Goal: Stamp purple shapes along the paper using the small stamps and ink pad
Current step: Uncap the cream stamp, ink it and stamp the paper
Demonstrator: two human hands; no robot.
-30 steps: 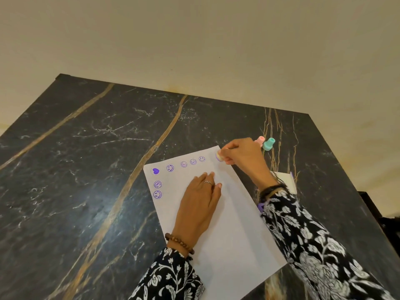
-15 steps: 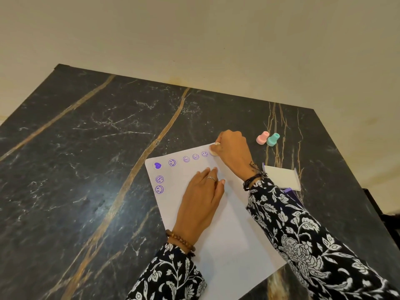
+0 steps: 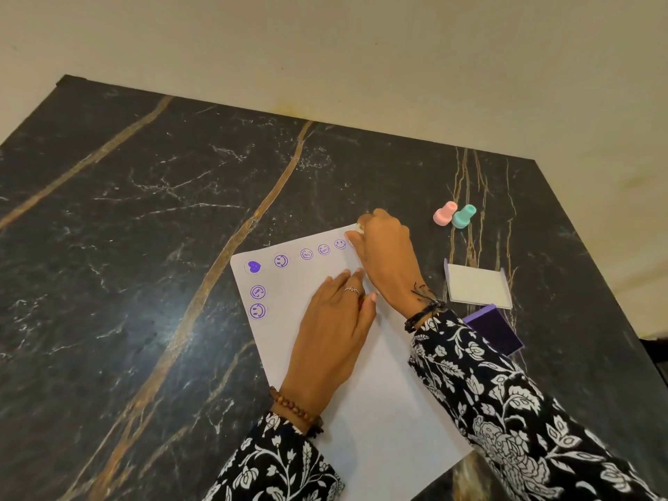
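Stamp (image 3: pixel 359 228), a small pale one, sits pinched in the right hand (image 3: pixel 388 254), pressed down at the far corner of the paper (image 3: pixel 379 385), mostly hidden under the fingers. Just left of that hand runs a row of purple prints (image 3: pixel 306 253): a heart, then smiley faces, with two more smileys down the sheet's left edge. The left hand (image 3: pixel 330 330) lies flat on the paper, fingers together, its fingertips almost touching the right wrist. Beyond the right hand, well apart, a pink stamp (image 3: pixel 444 214) and a teal stamp (image 3: pixel 463 216) touch side by side on the dark marble table (image 3: pixel 144 247). Right of the wrist rests a white lid (image 3: pixel 477 285), and nearer, the purple ink pad (image 3: pixel 497 329), partly behind the sleeve (image 3: pixel 506 410).
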